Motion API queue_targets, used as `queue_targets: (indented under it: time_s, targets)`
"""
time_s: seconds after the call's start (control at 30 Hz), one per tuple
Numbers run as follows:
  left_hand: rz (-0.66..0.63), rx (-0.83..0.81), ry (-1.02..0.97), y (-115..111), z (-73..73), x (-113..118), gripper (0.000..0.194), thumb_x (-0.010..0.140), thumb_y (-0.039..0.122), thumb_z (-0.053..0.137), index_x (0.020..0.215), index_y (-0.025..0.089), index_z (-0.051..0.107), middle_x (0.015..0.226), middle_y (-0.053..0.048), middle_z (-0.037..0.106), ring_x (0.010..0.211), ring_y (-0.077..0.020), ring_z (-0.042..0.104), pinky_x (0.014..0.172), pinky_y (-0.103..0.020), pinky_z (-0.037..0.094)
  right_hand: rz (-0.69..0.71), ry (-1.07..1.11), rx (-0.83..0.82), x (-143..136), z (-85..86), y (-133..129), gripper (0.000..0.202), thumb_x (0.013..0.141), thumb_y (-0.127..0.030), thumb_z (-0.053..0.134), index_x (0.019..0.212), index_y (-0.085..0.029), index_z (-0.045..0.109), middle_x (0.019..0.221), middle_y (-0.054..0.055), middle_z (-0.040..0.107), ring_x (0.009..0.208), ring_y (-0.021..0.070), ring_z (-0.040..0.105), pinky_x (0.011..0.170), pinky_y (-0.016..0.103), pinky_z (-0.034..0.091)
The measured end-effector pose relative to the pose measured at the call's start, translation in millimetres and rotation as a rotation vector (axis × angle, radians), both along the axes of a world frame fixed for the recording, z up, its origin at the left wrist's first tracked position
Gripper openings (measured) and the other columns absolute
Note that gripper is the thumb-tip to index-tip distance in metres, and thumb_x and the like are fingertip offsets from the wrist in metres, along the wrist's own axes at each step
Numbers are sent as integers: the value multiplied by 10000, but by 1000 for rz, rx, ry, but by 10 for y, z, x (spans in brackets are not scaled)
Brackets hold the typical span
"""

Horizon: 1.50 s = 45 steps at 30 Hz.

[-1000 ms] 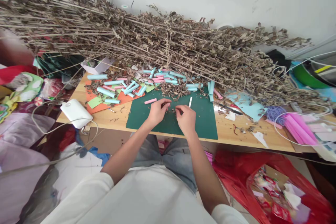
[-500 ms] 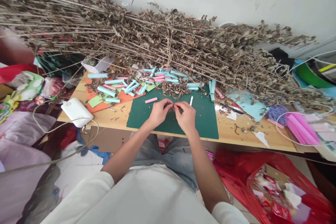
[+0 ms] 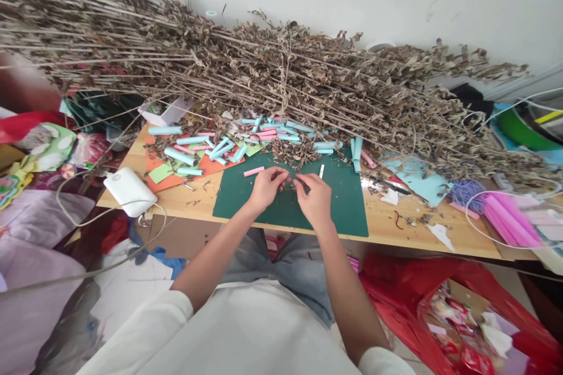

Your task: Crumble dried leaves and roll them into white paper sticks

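My left hand (image 3: 266, 188) is over the green cutting mat (image 3: 281, 208), thumb and fingertips pinched together on something too small to make out. Facing it, a short gap away, is my right hand (image 3: 316, 198), its thumb and forefinger also drawn together; whatever they pinch is too small to name. Just beyond the hands lies a heap of crumbled dry leaves (image 3: 295, 152). A pink paper roll (image 3: 254, 171) rests on the mat by my left hand. Near my right fingers there is a small white stick-shaped piece (image 3: 321, 171).
Bundled dried plant stalks (image 3: 272, 64) stretch across the back of the table. Several blue rolls (image 3: 179, 156) lie on orange paper (image 3: 169, 179). A white power bank (image 3: 129, 190) with a cable sits left; a black pen (image 3: 390, 186) lies right. Below hangs a red bag (image 3: 391, 284).
My hands have moved slightly apart, the right one shifting a little to the right. The left hand stays nearly in place, still pinched. The rolls and leaves look unchanged.
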<state>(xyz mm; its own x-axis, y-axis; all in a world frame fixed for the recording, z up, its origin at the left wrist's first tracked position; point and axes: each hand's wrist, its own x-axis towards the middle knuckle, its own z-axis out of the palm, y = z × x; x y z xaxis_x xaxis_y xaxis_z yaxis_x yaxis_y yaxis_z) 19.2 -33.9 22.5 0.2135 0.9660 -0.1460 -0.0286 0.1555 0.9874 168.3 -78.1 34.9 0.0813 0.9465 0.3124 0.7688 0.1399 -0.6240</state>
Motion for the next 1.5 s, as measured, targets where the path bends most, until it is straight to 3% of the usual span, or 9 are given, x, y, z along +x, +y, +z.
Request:
queue_targets:
  time_s: [0.23, 0.37, 0.5, 0.63, 0.73, 0.93, 1.1, 1.27, 1.5]
  targets:
    - [-8, 51, 69, -56, -96, 34, 249, 808, 384, 657, 859, 143, 692, 650, 5, 612, 524, -83, 497, 507, -201, 412, -3, 121, 60, -83, -12, 4, 197, 902, -284, 545, 887, -199, 722, 831, 48, 697, 718, 160, 632, 724, 286, 504]
    - [-64, 82, 172, -83, 0, 1, 218, 822, 332, 635, 910, 143, 697, 693, -10, 652, 545, -103, 572, 547, -213, 458, -5, 46, 44, -79, -2, -15, 204, 899, -251, 520, 853, -197, 711, 818, 52, 685, 718, 162, 625, 722, 281, 492]
    - [-99, 266, 340, -119, 100, -10, 156, 851, 259, 581, 876, 153, 693, 710, -11, 664, 590, -108, 584, 598, -214, 448, 7, -20, 33, -97, 32, -24, 201, 889, -232, 503, 842, -201, 697, 821, 53, 675, 728, 164, 619, 726, 278, 481]
    - [-29, 400, 421, -131, 99, -17, 107, 813, 178, 586, 811, 149, 689, 751, -21, 680, 674, -118, 588, 661, -216, 447, -52, -42, 43, -78, 47, -26, 169, 838, -184, 519, 779, -195, 677, 793, 48, 660, 713, 166, 603, 712, 281, 466]
    - [31, 346, 383, -110, 54, -52, 158, 848, 243, 579, 846, 146, 705, 734, -23, 685, 623, -115, 583, 639, -220, 455, -87, -68, -1, -5, 24, -29, 169, 841, -190, 532, 801, -193, 696, 806, 52, 681, 729, 176, 611, 732, 293, 462]
    - [-22, 213, 298, -47, -18, -82, 228, 853, 285, 588, 956, 145, 736, 734, -33, 708, 607, -133, 621, 601, -228, 473, 46, -212, -130, 95, -68, -13, 290, 903, -168, 476, 1008, -192, 746, 947, 78, 722, 902, 221, 638, 789, 322, 465]
    - [-27, 133, 169, -43, 18, -33, 225, 800, 268, 645, 969, 140, 720, 764, -40, 715, 653, -140, 642, 638, -238, 509, 10, -94, -62, 79, -81, -4, 219, 878, -223, 549, 966, -196, 748, 904, 69, 718, 829, 211, 646, 786, 330, 494]
    - [-41, 60, 17, -49, 32, -19, 205, 752, 308, 700, 856, 132, 676, 677, -13, 663, 612, -117, 614, 617, -228, 509, 54, 109, 48, 39, -12, -7, 219, 886, -263, 569, 1030, -218, 728, 921, 48, 715, 763, 171, 651, 783, 313, 520]
    - [-95, 13, -45, -37, -45, -8, 301, 742, 396, 716, 872, 127, 688, 728, -34, 688, 643, -128, 631, 647, -250, 527, 82, 83, 113, 3, -6, 3, 184, 911, -259, 555, 886, -206, 729, 844, 47, 707, 754, 168, 649, 736, 293, 506]
